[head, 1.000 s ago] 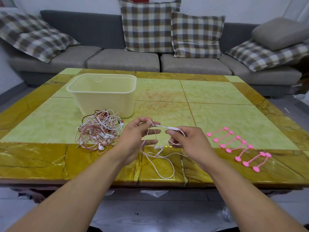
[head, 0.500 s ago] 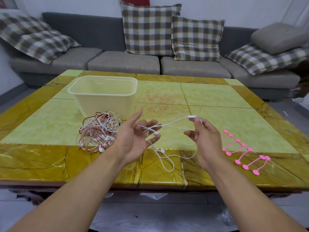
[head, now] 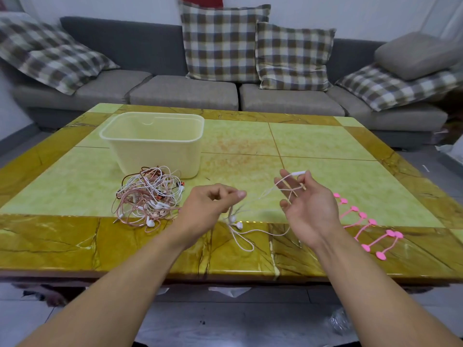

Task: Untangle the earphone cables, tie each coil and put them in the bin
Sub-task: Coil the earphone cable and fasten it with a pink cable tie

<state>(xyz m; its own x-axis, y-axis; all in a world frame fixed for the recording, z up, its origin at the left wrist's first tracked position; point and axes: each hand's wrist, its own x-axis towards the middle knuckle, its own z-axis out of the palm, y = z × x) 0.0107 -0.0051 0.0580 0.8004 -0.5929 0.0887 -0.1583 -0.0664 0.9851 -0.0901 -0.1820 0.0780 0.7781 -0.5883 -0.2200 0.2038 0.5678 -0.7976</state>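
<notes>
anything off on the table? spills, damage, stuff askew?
Nothing spilled or broken. The tangled pile of earphones beside the bin is the expected mess. The pink ties lie in a loose row. One white cable is strung between both hands, trailing onto the table.

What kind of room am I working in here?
Most likely a home living room: a grey sofa with checked cushions stands behind a low marble-patterned table, where the bin sits.
</notes>
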